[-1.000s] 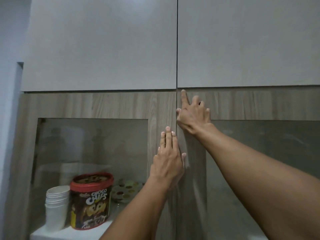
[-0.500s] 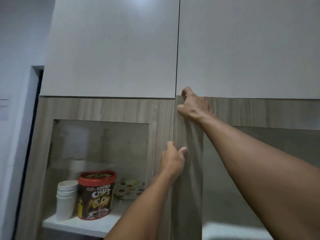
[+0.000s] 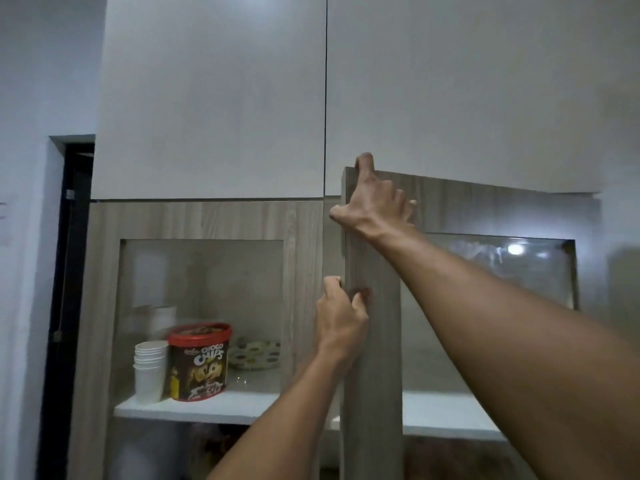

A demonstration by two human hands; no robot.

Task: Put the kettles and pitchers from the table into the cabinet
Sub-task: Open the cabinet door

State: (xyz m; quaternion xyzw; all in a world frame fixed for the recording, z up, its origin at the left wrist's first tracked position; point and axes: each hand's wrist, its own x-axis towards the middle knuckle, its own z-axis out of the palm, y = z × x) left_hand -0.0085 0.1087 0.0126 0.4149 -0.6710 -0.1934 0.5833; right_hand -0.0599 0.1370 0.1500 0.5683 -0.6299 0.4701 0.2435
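I face a wooden cabinet with two glass-paned doors. The right cabinet door point(image 3: 372, 341) stands partly swung out toward me. My right hand point(image 3: 372, 202) grips its top left corner, one finger hooked over the upper edge. My left hand point(image 3: 341, 313) holds the same door's left edge lower down, fingers curled behind it and thumb on the front. The left cabinet door point(image 3: 304, 258) is closed. No kettle or pitcher is in view.
Behind the left glass, a white shelf point(image 3: 214, 407) carries a stack of white cups point(image 3: 149, 368), a red-lidded Choco Chips tub point(image 3: 199, 362) and a dotted plate point(image 3: 254, 353). Pale upper cabinet panels point(image 3: 214, 98) hang above. A dark doorway point(image 3: 71, 271) lies far left.
My hands went from pressing flat at the seam between the doors to gripping the right door's edge. The right door has swung outward. My view has drawn back and shifted.
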